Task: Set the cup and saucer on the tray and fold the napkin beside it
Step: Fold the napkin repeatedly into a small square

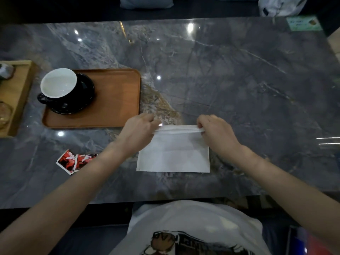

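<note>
A white napkin lies flat on the grey marble table, right of a brown wooden tray. My left hand pinches the napkin's far left corner and my right hand pinches its far right corner, with the far edge lifted slightly off the table. A black cup with a white inside stands on a black saucer at the left end of the tray, its handle pointing to the near left.
A torn red and white wrapper lies on the table left of the napkin. A lighter wooden tray with small items sits at the far left edge. A green card rests at the far right corner. The table's near edge runs just below the napkin.
</note>
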{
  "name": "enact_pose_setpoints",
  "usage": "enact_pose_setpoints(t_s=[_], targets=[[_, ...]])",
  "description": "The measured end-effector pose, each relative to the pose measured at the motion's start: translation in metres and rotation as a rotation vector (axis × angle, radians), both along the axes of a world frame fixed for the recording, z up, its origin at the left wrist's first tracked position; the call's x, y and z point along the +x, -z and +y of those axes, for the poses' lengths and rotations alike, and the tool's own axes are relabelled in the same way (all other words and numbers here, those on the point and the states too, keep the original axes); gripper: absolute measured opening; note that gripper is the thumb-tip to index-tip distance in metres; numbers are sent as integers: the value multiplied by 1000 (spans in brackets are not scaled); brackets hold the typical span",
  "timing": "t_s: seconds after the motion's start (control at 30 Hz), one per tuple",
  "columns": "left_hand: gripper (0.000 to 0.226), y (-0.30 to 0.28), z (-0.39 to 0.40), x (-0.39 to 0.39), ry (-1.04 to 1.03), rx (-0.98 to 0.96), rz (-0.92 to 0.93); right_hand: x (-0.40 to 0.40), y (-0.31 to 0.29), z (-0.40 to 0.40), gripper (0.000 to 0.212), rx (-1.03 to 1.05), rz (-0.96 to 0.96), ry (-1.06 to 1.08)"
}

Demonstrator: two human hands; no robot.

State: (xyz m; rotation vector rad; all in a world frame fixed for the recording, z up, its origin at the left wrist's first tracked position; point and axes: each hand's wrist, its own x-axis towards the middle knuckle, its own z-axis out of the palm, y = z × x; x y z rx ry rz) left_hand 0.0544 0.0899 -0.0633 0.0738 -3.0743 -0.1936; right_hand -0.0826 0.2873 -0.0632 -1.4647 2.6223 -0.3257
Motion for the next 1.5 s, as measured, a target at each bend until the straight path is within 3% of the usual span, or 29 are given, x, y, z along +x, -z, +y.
enact_pose_setpoints(t_s=[0.13,0.3,0.47,0.8,1.17,1.23,1.33,1.4,1.5], targets=[[41,5,13,24,32,-1,-55,18,4,19,62,34,97,-35],[35,14,29,48,81,-91,-29,35,26,40,44,110,269,-176],[59,43,39,69,67,-120,-128,59,47,56,54,188,244,-159],[53,72,52,90,-26,-86,-220,67,71,70,50,240,266,-105],[60,65,49,92,-22,-21,-292,62,72,80,57,198,41,-99],[59,58,53,86,-69,31,-246,63,67,74,58,101,-4,-46],[44,47,67,63,-231,119,-98,65,61,49,36,-140,-49,120],[45,47,81,44,-277,146,-54,71,57,25,37,-229,-151,178],[57,65,102,26,-181,88,-135,86,54,-6,53,-233,-445,136]])
